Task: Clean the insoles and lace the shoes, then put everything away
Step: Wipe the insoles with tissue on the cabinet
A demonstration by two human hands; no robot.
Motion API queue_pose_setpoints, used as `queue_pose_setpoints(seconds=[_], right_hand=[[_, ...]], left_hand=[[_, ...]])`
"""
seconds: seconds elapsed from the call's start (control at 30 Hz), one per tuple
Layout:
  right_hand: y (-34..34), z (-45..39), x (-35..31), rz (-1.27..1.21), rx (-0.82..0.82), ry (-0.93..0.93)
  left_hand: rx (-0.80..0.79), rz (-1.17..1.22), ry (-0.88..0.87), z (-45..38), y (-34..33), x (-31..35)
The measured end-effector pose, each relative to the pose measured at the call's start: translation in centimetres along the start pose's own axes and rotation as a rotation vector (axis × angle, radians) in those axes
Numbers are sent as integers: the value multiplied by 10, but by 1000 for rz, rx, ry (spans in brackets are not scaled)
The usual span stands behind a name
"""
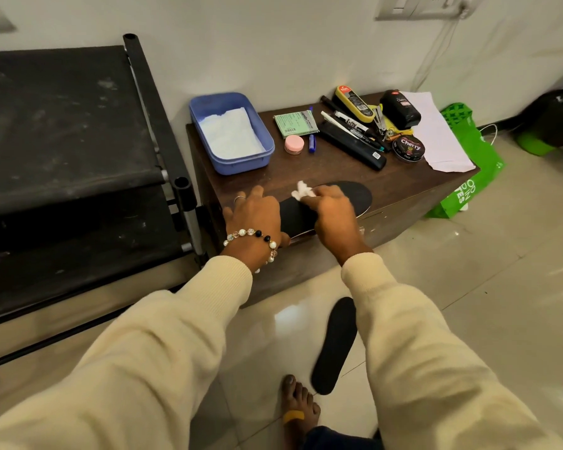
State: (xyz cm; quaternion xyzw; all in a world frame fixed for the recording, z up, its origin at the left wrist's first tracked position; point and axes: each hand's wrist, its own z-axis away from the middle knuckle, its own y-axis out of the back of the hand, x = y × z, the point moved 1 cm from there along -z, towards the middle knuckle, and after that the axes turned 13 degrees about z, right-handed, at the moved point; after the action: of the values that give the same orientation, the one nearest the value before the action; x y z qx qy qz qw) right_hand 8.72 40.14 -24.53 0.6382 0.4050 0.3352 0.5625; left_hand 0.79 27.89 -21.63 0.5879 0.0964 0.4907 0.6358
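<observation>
Black insole laid along the front edge of a dark wooden cabinet. It is pinned flat by the left hand, fingers spread. A white wad is pinched in the curled right hand against the insole. Second insole seen on glossy tiled floor. Blue tub kept near the white wall.

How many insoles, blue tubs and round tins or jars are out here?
Insoles: 2, one on the cabinet, one on the floor
Blue tubs: 1
Round tins or jars: 2, the pink jar and the Cherry tin
Total: 5
</observation>
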Motion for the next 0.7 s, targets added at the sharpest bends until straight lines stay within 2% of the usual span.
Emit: queue_pose_setpoints(seconds=[0.1,0.17,0.23,0.33,0.43,0.5,0.6,0.7], right_hand=[[9,3,-1,79,-115,211],[10,5,17,126,-180,220],[9,9,39,154,-186,76],[8,16,59,137,-96,-238],[6,17,45,149,-57,-349],[6,20,21,184,-48,-321],[7,25,-15,225,-40,-150],[18,31,-31,142,-165,38]], left_hand=[[-7,-8,1,-1,0,0],[-10,-24,-7,0,-1,0],[-3,-23,-13,0,-1,-1],[10,-14,-17,1,-1,-1],[15,-25,-15,0,-2,-1],[17,-34,-16,0,-3,0],[16,-55,-22,1,-4,-2],[22,-66,-50,2,-6,-6]])
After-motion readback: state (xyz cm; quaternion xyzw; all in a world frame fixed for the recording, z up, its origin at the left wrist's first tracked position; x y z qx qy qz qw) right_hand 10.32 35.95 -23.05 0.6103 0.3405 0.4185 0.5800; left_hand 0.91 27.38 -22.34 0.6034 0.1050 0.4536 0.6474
